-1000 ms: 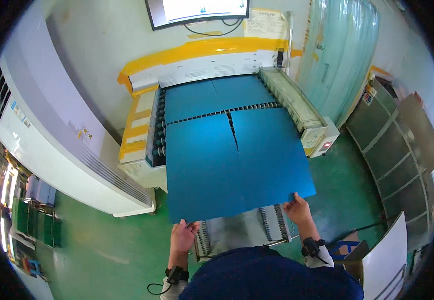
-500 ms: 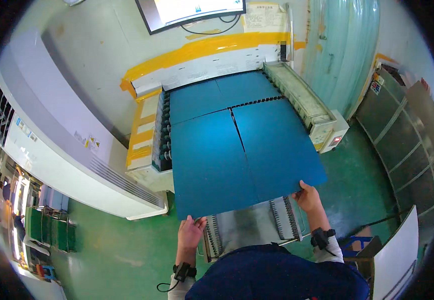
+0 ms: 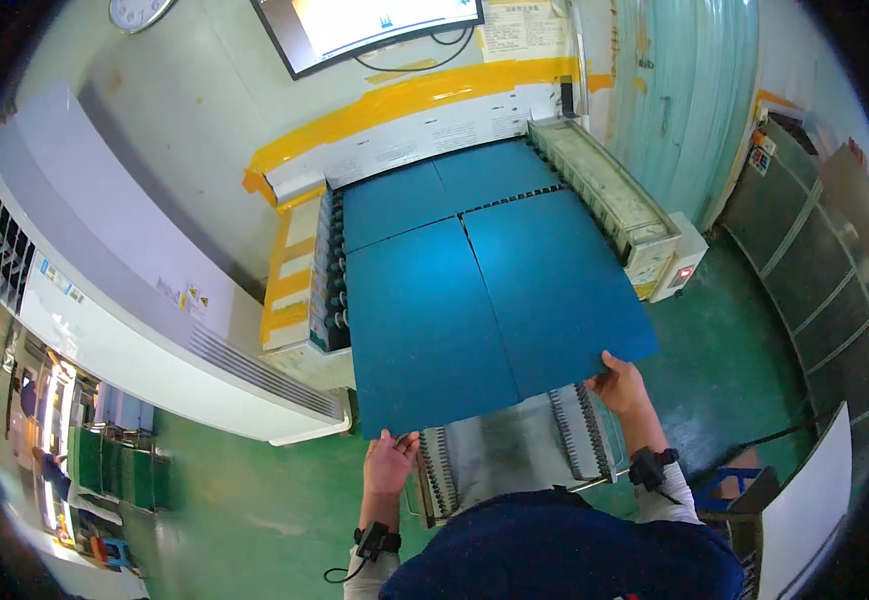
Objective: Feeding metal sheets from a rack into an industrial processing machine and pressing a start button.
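Two flat blue panels lie side by side on a roller conveyor, a near-left panel [image 3: 430,320] and a near-right panel [image 3: 560,290], their near ends sticking out toward me. My left hand [image 3: 391,466] pinches the near-left panel at its front-left corner. With thumb on top, my right hand [image 3: 622,386] grips the near-right panel by its front edge close to the right corner; the fingers beneath are partly hidden. A thin seam runs between the two. Beyond them lie a far-left blue panel [image 3: 390,208] and a far-right blue panel [image 3: 500,172] on the conveyor.
Black rollers [image 3: 337,285] line the conveyor's left side; a pale rail [image 3: 610,195] bounds its right. Below the panels stands a slotted metal rack [image 3: 500,450]. A white cabinet unit [image 3: 185,310] is at left, a white board [image 3: 805,510] at lower right, a screen [image 3: 365,25] above.
The gap between the two near panels has narrowed to a thin seam. Both hands keep their grip, and the view has shifted slightly.
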A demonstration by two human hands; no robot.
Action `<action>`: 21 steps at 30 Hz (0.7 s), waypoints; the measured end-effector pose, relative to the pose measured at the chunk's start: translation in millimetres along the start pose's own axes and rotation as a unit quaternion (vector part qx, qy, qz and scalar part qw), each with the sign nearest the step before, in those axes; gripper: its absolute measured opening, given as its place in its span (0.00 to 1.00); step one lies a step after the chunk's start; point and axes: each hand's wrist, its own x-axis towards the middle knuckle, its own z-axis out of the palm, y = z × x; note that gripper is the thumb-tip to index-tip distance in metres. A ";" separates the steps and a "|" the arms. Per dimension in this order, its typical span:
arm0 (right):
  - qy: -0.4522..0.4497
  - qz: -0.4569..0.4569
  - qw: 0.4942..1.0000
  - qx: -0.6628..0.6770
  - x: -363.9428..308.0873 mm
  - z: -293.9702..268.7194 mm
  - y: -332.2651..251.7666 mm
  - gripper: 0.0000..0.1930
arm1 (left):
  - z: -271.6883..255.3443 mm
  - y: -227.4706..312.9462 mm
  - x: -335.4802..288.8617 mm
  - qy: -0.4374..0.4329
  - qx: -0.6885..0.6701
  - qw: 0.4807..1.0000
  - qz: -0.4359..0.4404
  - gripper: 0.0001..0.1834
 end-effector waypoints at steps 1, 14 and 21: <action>-0.002 -0.005 1.000 -0.002 -0.4 3.2 -1.5 0.10 | 0.5 -0.2 0.0 0.002 -0.001 1.000 0.004 0.08; -0.009 -0.003 1.000 -0.015 15.4 6.1 -20.8 0.08 | 14.5 -4.1 12.8 0.010 -0.009 1.000 0.000 0.09; -0.010 -0.004 1.000 -0.013 20.1 8.1 -27.5 0.09 | 26.6 -4.2 12.7 0.018 0.018 1.000 0.012 0.10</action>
